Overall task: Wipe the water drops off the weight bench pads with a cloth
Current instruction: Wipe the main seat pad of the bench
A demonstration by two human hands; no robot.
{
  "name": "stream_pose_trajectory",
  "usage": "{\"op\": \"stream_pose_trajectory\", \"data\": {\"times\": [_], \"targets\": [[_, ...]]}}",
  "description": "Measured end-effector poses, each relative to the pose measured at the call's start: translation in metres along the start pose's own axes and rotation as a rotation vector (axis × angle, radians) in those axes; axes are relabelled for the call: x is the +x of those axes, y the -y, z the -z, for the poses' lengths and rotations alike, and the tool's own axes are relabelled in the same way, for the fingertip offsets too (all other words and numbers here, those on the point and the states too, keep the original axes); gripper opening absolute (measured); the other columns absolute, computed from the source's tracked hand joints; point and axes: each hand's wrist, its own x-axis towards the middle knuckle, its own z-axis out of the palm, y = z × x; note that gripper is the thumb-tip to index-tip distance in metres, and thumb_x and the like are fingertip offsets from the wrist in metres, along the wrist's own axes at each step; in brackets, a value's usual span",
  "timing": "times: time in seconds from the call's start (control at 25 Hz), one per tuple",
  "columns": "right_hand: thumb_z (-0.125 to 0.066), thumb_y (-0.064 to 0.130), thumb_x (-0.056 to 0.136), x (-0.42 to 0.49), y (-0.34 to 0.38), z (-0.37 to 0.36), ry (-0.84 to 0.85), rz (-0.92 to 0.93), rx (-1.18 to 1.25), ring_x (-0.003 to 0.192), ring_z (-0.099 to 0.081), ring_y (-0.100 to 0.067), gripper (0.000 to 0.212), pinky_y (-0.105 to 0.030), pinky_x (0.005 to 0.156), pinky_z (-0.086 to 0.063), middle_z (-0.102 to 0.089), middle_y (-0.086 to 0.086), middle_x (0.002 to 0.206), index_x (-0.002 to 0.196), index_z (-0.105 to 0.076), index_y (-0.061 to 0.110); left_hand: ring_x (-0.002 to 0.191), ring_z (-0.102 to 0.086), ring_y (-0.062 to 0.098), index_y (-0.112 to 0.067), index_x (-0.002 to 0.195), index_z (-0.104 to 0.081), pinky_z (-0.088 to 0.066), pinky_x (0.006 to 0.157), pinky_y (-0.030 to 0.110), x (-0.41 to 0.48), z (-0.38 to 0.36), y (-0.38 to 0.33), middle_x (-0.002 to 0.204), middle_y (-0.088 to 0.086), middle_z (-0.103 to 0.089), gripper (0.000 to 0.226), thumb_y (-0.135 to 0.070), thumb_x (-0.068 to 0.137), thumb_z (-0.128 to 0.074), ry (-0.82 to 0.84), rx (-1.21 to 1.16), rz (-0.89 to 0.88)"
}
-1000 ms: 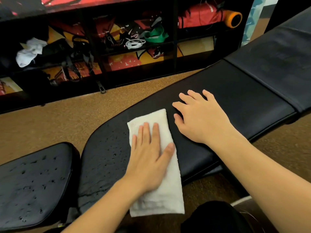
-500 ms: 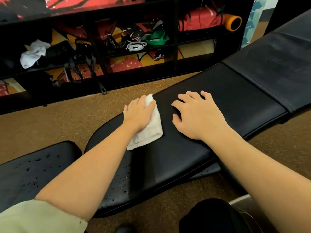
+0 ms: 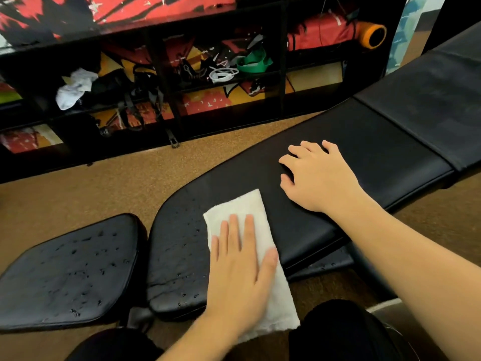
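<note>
Left grip: fingers straight, pressing white cloth flat across the surface's near edge, likely to spread wiping pressure | right grip: fingers spread, resting on dry stretch of long pad as brace | seat pad: beaded with droplets.

Three pads run left to right before us: the small pad, the middle pad just beside it, and the far pad adjoining its right end. Our left hand lies flat on the cloth, which lies across the middle pad's left part and overhangs its near edge. Our right hand rests on that surface, right of the cloth. Drops sit left of the cloth and on the small pad. Beyond the floor stands the shelf unit.
</note>
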Motion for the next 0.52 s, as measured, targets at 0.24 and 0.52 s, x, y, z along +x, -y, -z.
{"op": "stream_pose_trajectory", "data": {"times": [0.24,0.52], "targets": [[-0.035,0.049,0.102,0.001,0.000,-0.001,-0.002,-0.006,-0.008,0.152,-0.029,-0.026,0.052,-0.055,0.124,-0.019,-0.038,-0.004,0.162,0.150,-0.046,0.029,0.149,0.041,0.004,-0.045,0.153,0.033,0.017,0.128,0.037,-0.004,0.001,0.006,0.165,-0.014,0.040,0.080,-0.082,0.083,0.019,0.013,0.006,-0.041],[-0.036,0.048,0.102,0.002,0.001,-0.002,-0.020,-0.009,-0.013,0.151,-0.031,-0.026,0.052,-0.055,0.123,-0.020,-0.041,-0.004,0.161,0.147,-0.049,0.028,0.162,0.013,0.021,-0.028,0.168,0.002,0.003,0.130,0.050,0.146,0.022,0.040,0.176,0.000,0.010,0.081,-0.071,0.100,-0.006,-0.015,0.026,0.031]]}}
